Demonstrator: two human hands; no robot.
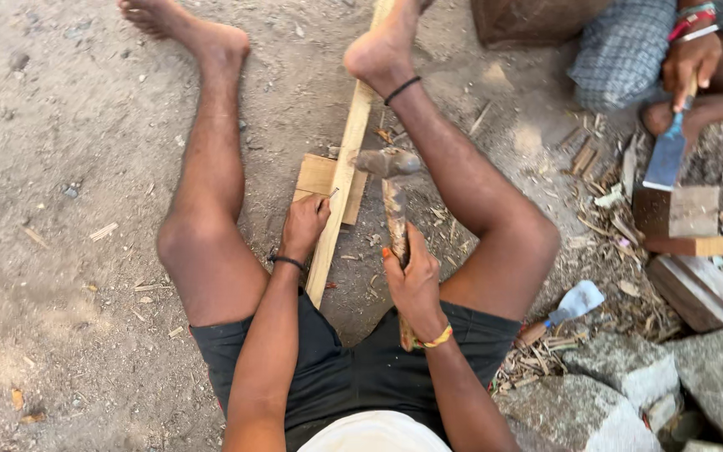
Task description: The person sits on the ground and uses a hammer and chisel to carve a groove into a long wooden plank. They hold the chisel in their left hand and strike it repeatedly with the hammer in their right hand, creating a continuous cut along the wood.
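Right hand (412, 280), grip closed tight around wooden hammer handle, hammer (388, 163) head raised just above long wooden strip (340, 184). Left hand (303, 224), fingers pinched on small nail (332, 193) at strip's edge, palm resting against the strip. Strip lying on dirt ground (60, 167) between bare legs, running under right foot, across a flat wooden block (318, 176). No containers in sight. To the right: wood chips, a chisel (566, 308) on the ground, grey stones (629, 368), stacked wooden blocks (684, 222). Upper right: another person's hand (689, 63) gripping a blue-bladed chisel (669, 151) over those blocks. Nail just left of hammer head, nothing between.
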